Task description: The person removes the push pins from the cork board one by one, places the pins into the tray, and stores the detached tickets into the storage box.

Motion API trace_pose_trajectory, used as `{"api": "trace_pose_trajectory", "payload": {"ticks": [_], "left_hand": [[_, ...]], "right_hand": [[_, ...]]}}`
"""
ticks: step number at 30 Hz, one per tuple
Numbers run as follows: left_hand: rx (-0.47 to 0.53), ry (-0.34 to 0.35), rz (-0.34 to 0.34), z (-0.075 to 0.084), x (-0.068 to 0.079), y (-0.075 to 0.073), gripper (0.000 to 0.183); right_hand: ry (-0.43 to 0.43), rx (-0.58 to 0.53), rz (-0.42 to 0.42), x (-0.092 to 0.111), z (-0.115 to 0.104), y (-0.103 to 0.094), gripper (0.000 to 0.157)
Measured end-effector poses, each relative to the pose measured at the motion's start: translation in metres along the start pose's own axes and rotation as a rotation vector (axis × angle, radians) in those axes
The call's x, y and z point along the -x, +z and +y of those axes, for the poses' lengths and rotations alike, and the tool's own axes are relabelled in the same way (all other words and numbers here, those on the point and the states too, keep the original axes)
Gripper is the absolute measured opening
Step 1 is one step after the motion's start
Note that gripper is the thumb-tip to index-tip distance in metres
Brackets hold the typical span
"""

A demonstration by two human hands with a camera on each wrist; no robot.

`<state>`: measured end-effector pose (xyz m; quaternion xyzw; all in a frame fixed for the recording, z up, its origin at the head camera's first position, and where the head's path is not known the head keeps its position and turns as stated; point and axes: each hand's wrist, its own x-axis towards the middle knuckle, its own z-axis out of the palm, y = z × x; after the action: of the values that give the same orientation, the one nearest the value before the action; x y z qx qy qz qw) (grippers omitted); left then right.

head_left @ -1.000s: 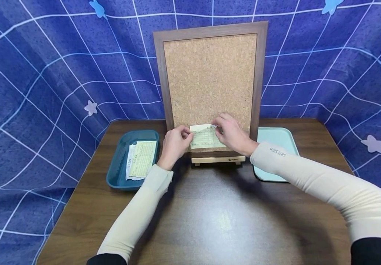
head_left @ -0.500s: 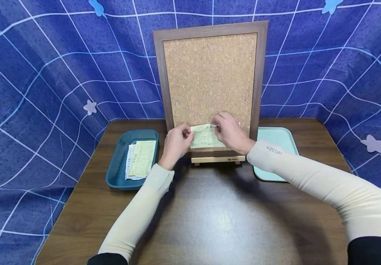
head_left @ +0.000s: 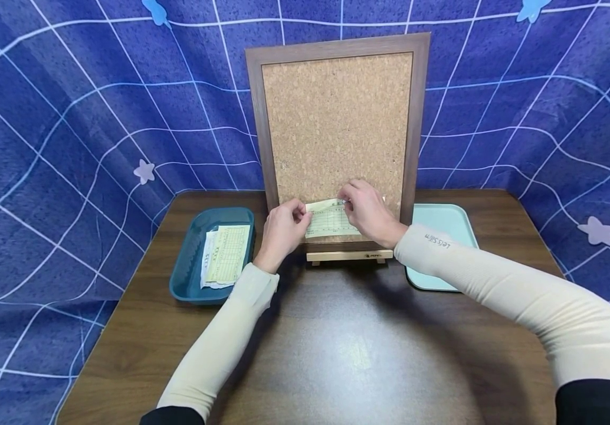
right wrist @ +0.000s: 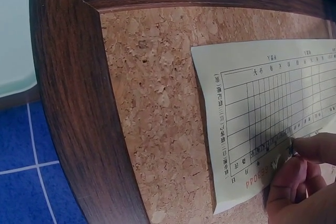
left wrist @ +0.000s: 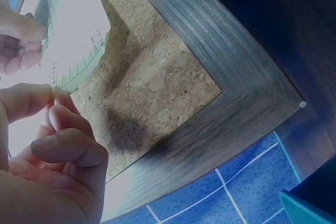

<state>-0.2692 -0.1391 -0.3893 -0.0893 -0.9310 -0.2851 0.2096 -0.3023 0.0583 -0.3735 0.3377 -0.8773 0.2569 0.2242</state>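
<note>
**Holding a Paper Slip Square on the Cork Board**

Position: I had the printed slip [head_left: 328,223] at the bottom of the cork board [head_left: 339,130], just above the lower rail of the wooden frame [head_left: 259,118]. The board leaned upright on a small stand [head_left: 326,257].

Left grip: I had the left hand [head_left: 284,227] in a narrow pinch, thumb and forefinger on the slip's upper left corner.

Right grip: I had the right hand [head_left: 369,213] pinching a small pale object [right wrist: 284,157] at the slip's upper edge. The fingertips covered most of it; I could not tell whether it was a pin, nor whether it had entered the cork.

Condition: In the left wrist view the lower left corner stood off the cork and cast a shadow; in the right wrist view the right edge was wavy.

Technique: In my judgement, the step called for light outward tension from the left pinch, the top edge level with the rail, and any right-hand pressure straight into the board. Sideways force risked creasing or tearing the thin sheet, and a hard push could have rocked the board.
</note>
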Motion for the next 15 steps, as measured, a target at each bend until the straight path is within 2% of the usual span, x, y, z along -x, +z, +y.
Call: {"api": "trace_pose_trajectory", "payload": {"ticks": [15], "left_hand": [[0.014, -0.013, -0.001, -0.0006, -0.0002, 0.0007, 0.011]], "right_hand": [[0.005, -0.019, -0.002, -0.0005, 0.0001, 0.0001, 0.018]]}}
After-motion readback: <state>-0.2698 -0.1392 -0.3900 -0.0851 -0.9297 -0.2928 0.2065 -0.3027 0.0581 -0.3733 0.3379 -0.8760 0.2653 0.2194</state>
